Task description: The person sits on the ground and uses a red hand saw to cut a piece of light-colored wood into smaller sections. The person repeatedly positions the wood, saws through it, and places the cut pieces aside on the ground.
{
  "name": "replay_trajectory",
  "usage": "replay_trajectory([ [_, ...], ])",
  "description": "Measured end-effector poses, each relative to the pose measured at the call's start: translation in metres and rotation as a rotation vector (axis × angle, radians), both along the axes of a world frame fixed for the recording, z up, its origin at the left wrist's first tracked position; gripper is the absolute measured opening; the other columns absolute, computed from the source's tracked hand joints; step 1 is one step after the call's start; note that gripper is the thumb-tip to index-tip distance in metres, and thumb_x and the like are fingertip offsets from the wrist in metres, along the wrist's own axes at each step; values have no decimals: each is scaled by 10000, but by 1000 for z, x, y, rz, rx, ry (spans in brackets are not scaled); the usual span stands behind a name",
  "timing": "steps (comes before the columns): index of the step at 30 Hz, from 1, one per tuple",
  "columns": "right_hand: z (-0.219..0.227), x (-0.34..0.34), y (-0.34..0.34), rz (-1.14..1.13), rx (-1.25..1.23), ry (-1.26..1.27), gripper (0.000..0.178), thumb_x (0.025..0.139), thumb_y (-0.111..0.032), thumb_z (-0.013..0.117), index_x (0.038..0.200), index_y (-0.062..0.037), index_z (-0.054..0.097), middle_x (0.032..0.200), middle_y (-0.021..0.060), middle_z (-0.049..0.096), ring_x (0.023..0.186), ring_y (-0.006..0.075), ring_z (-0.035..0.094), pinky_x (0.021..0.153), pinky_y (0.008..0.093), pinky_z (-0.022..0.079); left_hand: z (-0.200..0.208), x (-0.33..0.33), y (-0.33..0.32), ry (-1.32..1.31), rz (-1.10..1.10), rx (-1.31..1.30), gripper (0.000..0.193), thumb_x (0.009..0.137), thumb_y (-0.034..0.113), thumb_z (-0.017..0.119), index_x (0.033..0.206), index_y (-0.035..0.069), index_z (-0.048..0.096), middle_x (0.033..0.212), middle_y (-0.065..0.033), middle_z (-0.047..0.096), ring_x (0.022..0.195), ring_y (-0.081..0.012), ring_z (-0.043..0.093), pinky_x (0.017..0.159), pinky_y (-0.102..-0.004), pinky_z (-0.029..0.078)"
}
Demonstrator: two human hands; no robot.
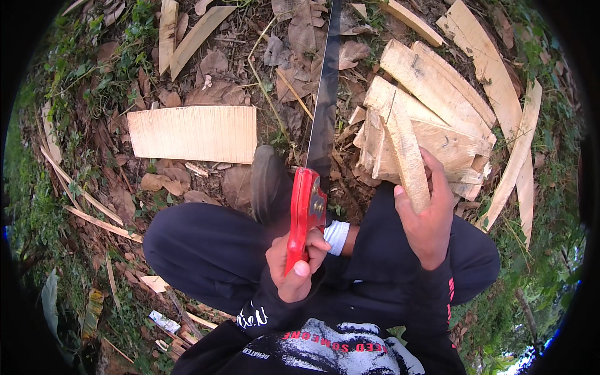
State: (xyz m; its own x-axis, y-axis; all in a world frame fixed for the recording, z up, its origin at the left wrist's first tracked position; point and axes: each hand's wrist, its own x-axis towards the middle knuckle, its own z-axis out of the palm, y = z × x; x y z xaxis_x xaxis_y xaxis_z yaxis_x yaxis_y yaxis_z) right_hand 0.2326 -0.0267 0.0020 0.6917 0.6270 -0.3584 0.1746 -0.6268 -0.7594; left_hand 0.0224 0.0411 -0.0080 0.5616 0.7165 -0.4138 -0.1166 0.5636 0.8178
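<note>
Board (194,133) L, saw (317,147) ctr, wood pile (447,147) R

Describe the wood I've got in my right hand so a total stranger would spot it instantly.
Start at the seated person's dark trousers, then look beyond the right knee to the stacked pale boards. There, the right hand holds a narrow wooden strip pointing away from the body. Among all the wood there, only this piece is in a hand.

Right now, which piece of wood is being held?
The narrow stick over the wood pile, gripped by the right hand; no other piece is held: the left hand has the red-handled saw.
</note>
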Motion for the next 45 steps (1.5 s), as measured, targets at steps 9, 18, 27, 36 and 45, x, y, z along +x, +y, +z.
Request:
replay_trajectory([
  [9, 4, -6, -1, 40, -39, -128, 506, 817, -102, 709, 1285, 19, 560, 1133, 209, 619, 1046, 365, 620, 934, 412, 474, 5, -6, -1, 62, -53, 80, 469, 841, 430, 660, 862, -35, 599, 606, -14, 475, 515, -100, 428, 527, -268, 308],
  [18, -16, 13, 31, 8, -54, -792, 434, 963, -376, 562, 1259, -68, 639, 1253, 157, 566, 1193, 333, 518, 1055, 547, 292, 11, -11, -8, 108, -63, 278, 348, 819, 325, 659, 790, -8, 563, 625, -36, 512, 542, -133, 499, 538, -277, 379],
  [27, -55, 20, 58, 88, -220, -774, 465, 1045, -370, 352, 1026, -97, 728, 1018, 55, 683, 1037, 307, 551, 1057, 656, 226, 29, -19, 9, 0, -118, 522, 353, 837, 312, 596, 801, -39, 568, 609, -70, 518, 493, -176, 520, 504, -295, 384],
  [36, -57, 19, 58, 129, -242, -800, 433, 1053, -358, 361, 1023, -114, 717, 911, 32, 651, 929, 268, 556, 982, 554, 286, 26, 7, 6, 37, -179, 568, 419, 782, 349, 567, 833, -65, 601, 588, -35, 523, 482, -111, 464, 483, -269, 323],
  [45, -57, 21, 62, 94, -246, -747, 568, 1048, -405, 317, 901, -61, 744, 930, 68, 704, 973, 302, 570, 1012, 564, 265, 26, -6, 2, 38, -196, 553, 403, 795, 331, 555, 842, -67, 601, 569, -28, 492, 461, -109, 446, 471, -269, 316],
])
